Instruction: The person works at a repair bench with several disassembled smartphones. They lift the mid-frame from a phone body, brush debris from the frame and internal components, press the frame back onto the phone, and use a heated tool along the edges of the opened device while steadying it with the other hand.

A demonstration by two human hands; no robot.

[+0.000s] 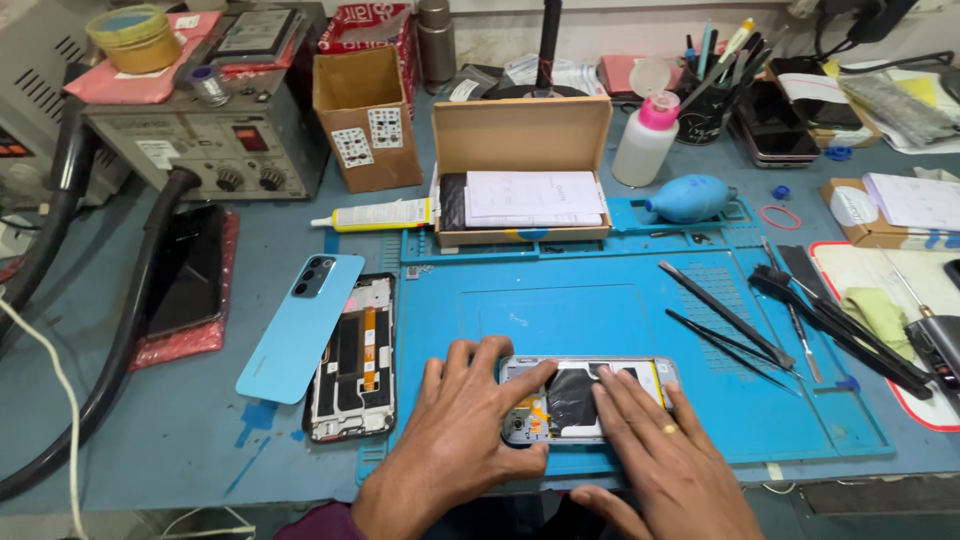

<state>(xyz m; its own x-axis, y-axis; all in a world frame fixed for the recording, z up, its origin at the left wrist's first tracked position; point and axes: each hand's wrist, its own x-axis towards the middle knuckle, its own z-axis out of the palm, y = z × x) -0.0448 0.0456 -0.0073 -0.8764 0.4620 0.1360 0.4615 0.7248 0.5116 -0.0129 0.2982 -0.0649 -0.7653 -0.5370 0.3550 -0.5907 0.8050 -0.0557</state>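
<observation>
Bright blue work mat (600, 310) over a duller grey-blue table (180, 430). Silver-framed opened phone (585, 398) with black centre and yellow and orange patches, under left hand (450, 440) and right hand (665, 465), the latter with a gold ring (668, 429). Light blue back cover (298, 328) beside a black-edged second open phone (352, 358) with an orange strip. Plain brown cardboard box (520, 135), white paper inside. White bottle (645, 140), pink cap. Teal-blue air blower (690, 198). Yellow glue tube (375, 214), white tip. Black tweezers (725, 312). Red bubble wrap (190, 340) beneath a black phone (185, 268).
</observation>
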